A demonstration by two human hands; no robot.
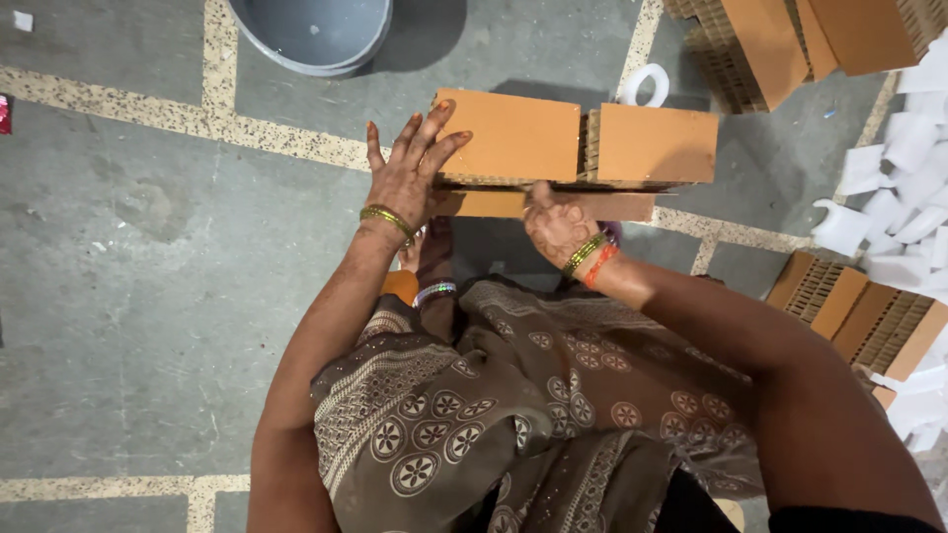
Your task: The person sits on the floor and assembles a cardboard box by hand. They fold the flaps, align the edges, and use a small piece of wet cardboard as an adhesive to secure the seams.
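The orange cardboard stack (pixel 553 158), flat-topped with honeycomb edges, sits on the floor (pixel 148 276) just ahead of the person. The left hand (pixel 410 178) lies on its left end, fingers spread apart. The right hand (pixel 555 225) presses its near edge, fingers curled together.

Orange corrugated cardboard pieces (pixel 573 148), flat rectangles, stacked centre on the floor. More orange cardboard stacks far right (pixel 790 39) and near right (pixel 859 316). White paper slips (pixel 908 178) heaped at right edge. Small red wrapper scrap (pixel 4 114) far left.
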